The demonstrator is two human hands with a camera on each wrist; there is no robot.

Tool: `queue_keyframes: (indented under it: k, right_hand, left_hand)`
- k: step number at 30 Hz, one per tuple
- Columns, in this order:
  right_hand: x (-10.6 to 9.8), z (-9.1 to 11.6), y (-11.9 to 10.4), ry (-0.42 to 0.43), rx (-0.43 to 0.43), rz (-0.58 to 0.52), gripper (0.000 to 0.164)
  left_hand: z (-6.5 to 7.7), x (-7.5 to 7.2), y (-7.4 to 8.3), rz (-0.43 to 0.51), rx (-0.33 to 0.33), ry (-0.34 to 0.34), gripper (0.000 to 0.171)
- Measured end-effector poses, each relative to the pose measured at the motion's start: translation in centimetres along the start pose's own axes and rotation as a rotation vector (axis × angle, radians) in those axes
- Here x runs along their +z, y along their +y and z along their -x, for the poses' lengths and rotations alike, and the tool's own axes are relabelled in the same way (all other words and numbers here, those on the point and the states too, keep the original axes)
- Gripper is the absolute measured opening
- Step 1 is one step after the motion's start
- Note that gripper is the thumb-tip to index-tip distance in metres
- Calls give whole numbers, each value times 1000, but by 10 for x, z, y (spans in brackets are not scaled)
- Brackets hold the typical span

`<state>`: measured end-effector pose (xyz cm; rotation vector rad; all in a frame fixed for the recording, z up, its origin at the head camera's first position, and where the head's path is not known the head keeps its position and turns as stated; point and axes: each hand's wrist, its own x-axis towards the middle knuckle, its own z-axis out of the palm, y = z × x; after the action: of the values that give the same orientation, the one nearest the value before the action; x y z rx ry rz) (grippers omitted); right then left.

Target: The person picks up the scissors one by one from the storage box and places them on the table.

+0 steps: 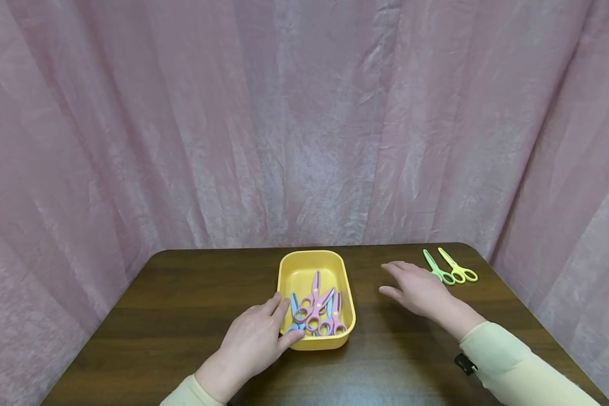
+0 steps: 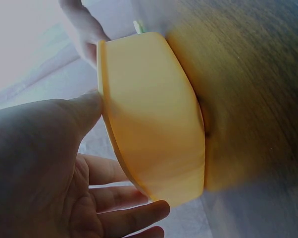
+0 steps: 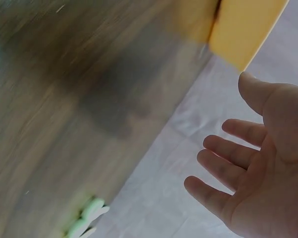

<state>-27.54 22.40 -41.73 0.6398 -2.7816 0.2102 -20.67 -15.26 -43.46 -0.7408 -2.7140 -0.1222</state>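
Note:
A yellow plastic bin [image 1: 317, 343] stands on the table, with pink scissors [image 1: 316, 304] and blue scissors [image 1: 295, 310] lying in its near half. My left hand [image 1: 257, 338] rests on the bin's near left corner; its thumb touches the near rim and its loosely extended fingers lie along the left side. To the right of the bin, my right hand [image 1: 417, 288] hovers over the table, fingers spread and holding nothing. Just beyond it, green scissors [image 1: 440, 273] and yellow scissors [image 1: 457, 267] lie side by side, the green pair partly hidden by the hand.
The dark wooden table [image 1: 182, 304] has rounded far corners. Pink curtains [image 1: 304, 124] hang behind it and along both sides. A small black device [image 1: 465, 363] is strapped at the right sleeve [image 1: 502, 355].

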Motion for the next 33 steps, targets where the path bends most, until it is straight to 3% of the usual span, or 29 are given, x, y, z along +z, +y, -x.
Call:
queue_keyframes:
  k: [10, 18, 33]
  right_hand:
    - [-3, -2, -30, 50, -94, -4, 56]
    - [-9, -4, -57, 43, -149, -16, 54]
    - [-1, -13, -91, 64, -300, -11, 50]
  left_hand:
    - [0, -2, 0, 14, -9, -17, 74]
    - [0, -3, 1, 18, -9, -17, 74]
    - [0, -3, 0, 16, -11, -19, 75]
